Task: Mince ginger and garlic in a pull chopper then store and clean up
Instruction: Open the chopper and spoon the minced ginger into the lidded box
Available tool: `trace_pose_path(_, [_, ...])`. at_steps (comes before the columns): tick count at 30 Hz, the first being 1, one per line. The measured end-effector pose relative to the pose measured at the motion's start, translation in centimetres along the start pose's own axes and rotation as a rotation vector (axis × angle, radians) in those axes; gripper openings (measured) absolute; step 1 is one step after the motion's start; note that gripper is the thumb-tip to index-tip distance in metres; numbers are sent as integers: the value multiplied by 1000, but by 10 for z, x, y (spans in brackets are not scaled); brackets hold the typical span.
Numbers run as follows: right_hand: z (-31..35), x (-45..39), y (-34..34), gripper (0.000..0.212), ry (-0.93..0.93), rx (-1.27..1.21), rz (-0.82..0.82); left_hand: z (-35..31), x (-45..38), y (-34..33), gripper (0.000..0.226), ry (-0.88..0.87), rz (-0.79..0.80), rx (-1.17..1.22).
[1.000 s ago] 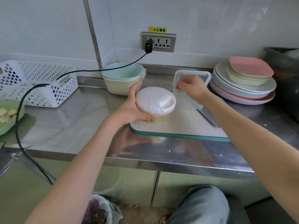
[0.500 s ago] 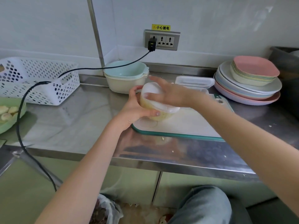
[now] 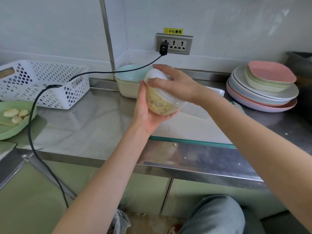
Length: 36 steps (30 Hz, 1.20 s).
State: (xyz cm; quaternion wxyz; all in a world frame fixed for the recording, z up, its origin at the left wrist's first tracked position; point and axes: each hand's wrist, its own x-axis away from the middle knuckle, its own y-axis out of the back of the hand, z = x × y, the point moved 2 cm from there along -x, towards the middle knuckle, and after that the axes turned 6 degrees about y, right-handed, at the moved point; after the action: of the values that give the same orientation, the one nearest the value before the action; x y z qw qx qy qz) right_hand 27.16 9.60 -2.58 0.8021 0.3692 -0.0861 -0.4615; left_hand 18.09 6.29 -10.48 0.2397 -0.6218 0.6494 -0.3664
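You have open bench (image 3: 87,125) between the basket (image 3: 50,85) and cutting board (image 3: 194,130); the cable (image 3: 32,132) crosses near its left edge, plates (image 3: 263,92) crowd the right.

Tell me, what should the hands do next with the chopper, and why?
Probably twist the white lid off: the left hand cradles the tilted chopper, its contents look minced, and the right hand grips the lid.
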Motion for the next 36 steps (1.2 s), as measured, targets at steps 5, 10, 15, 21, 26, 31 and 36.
trace_pose_path(5, [7,11,3,69,135,-40,2,-1,4,3,79,61,20,36])
trace_pose_path(10, [5,14,33,62,164,-393,-126,-2,12,23,92,130,292,142])
trace_pose_path(15, [-13,27,32,62,96,-676,-217,-11,20,30,82,142,369,125])
trace_pose_path(21, [-34,71,12,64,110,-577,-396,-22,19,48,84,100,289,126])
trace_pose_path(26, [-44,98,-18,71,107,-416,-415,-26,17,53,86,63,296,68])
trace_pose_path(31, [-53,108,-42,77,21,-305,-443,-27,14,55,81,4,220,106])
trace_pose_path(36, [-59,105,-53,85,-124,-31,-454,-25,14,54,71,-26,155,178])
